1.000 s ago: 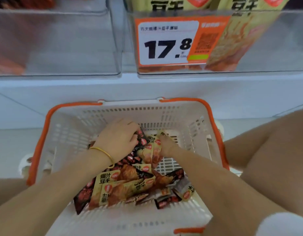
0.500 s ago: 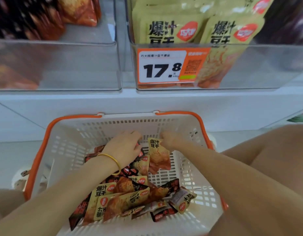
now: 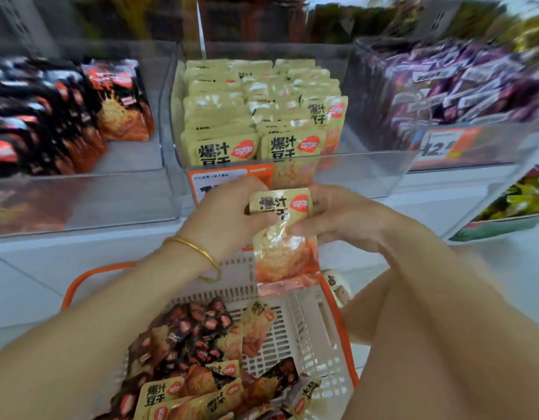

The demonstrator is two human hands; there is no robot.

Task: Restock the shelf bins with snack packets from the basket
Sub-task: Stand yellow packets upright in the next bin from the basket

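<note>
Head view: a yellow packet (image 3: 284, 237) is held upright between both hands. Its upper left edge is gripped by the curled fingers of the left hand (image 3: 228, 219), and its right side is pinched at mid-height by the right hand (image 3: 344, 219). The packet is held above the far rim of the basket (image 3: 307, 325), just in front of the clear front wall of the middle bin (image 3: 362, 174), where matching packets (image 3: 222, 150) are stood in rows. Loose packets (image 3: 186, 338), yellow and dark, lie in the basket. The step in hand is judged to be the carrying of one packet to its bin. For the next move, the packet would need to be raised over the front wall and set down beside the rows, print facing forward.
</note>
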